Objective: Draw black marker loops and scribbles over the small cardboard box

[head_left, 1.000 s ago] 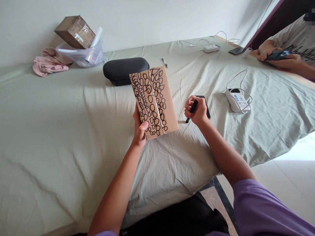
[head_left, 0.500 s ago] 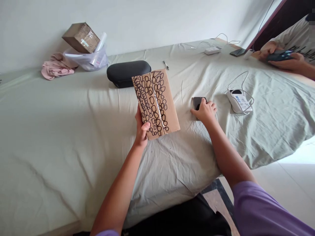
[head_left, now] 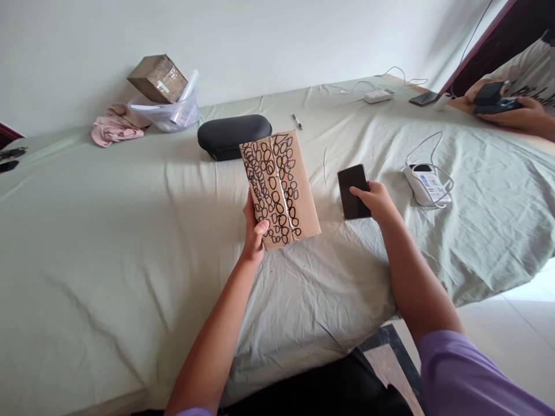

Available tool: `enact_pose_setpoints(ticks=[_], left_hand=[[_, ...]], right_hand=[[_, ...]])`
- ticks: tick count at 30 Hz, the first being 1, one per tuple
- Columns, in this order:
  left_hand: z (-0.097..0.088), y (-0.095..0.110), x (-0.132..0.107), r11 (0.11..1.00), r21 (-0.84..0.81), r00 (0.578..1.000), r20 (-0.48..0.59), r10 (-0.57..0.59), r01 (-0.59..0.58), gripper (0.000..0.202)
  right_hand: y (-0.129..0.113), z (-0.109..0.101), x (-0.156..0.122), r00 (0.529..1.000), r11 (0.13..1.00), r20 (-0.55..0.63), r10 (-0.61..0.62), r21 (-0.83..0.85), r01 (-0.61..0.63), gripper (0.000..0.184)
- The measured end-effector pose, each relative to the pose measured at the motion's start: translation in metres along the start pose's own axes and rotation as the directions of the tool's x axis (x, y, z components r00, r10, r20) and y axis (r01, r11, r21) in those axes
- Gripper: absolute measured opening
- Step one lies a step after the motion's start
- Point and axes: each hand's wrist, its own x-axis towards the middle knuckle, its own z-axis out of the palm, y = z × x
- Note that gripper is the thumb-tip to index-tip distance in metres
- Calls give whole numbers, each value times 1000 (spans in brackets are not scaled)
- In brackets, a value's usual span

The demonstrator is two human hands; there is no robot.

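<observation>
My left hand (head_left: pixel 255 231) is closed on the lower left edge of a brown cardboard box (head_left: pixel 306 196), its thumb on the front face. Rows of black hand-drawn loops cover much of that face, and a seam runs down it. The box is tilted slightly to the left. In my right hand (head_left: pixel 376 199) is a dark smartphone (head_left: pixel 353 205), gripped by its right edge with the thumb across the screen. The screen looks black. My right fingers are hidden beneath the phone.
Behind the box lies a black hard case (head_left: pixel 234 128), with a pen (head_left: pixel 297 121) nearby. A white power strip (head_left: pixel 427 188) with a looped cord is on the right. A plastic basket (head_left: pixel 173 118), pink cloth (head_left: pixel 115 128) and another person's hands (head_left: pixel 526 115) are farther back.
My right hand has gone from lying over the phone to gripping its right edge, and the phone's face now shows. The box stays in my left hand. The view has shifted slightly.
</observation>
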Motion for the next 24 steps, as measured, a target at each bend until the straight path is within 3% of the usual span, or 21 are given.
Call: enact_pose_setpoints(ticks=[2, 4, 7, 10, 15, 18, 22, 24], left_hand=[[0, 1, -1, 1000, 18, 999, -28, -18, 18, 91], [0, 1, -1, 999, 10, 999, -35, -33, 33, 92], [1, 3, -1, 999, -20, 999, -16, -43, 42, 95], [2, 5, 0, 999, -21, 999, -12, -48, 48, 97], [7, 11, 0, 998, -42, 999, -2, -51, 51, 93], [6, 11, 1, 996, -68, 998, 6, -56, 56, 96], [2, 6, 1, 993, -46, 993, -36, -114, 113, 102], [3, 5, 1, 993, -31, 993, -33, -117, 116, 102]], right_hand=[[-7, 6, -7, 998, 954, 66, -10, 300, -10, 37], [-18, 10, -17, 985, 899, 156, -69, 438, -7, 45], [-34, 8, -33, 927, 893, 309, -213, 446, 57, 68], [-40, 4, -40, 882, 891, 379, -279, 445, 90, 74], [-34, 14, -38, 904, 848, 367, -218, 531, -11, 76], [-36, 22, -43, 893, 818, 395, -217, 572, -54, 74], [-57, 21, -63, 883, 791, 391, -260, 610, -37, 73], [-76, 18, -78, 873, 758, 415, -256, 646, -85, 70]])
